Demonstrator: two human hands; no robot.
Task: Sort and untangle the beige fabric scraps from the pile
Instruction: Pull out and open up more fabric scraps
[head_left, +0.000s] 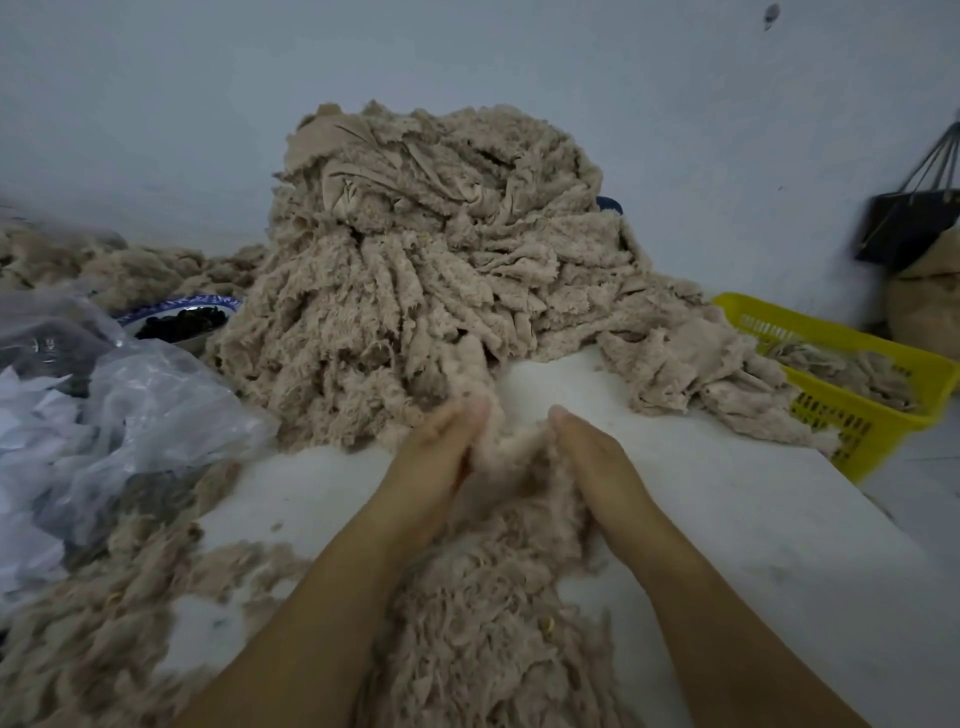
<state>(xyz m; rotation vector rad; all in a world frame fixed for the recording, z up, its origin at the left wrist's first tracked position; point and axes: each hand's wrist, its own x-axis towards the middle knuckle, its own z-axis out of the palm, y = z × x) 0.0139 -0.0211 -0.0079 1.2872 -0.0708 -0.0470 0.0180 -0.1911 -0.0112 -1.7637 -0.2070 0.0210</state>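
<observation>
We've got a fuzzy, frayed beige scrap (511, 449) just in front of the pile (431, 249). Our left hand (441, 452) and right hand (592, 457) both grip it. A yellow basket (841, 338) sits right of the pile and a plastic bag (130, 405) left.

Head-worn wide view, angled down, close over table (727, 499), facing pile (431, 249)

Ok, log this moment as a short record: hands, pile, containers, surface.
left hand: holds a fuzzy beige strip
right hand: holds the same strip, close beside the left
pile: tall heap of beige scraps behind the hands; the strip seems to run up to it
basket: yellow, right of pile, some scraps inside
bowl: blue-patterned rim, dark contents, left of pile
plastic bag: clear, crumpled, far left
table: white, loose scraps in front
</observation>
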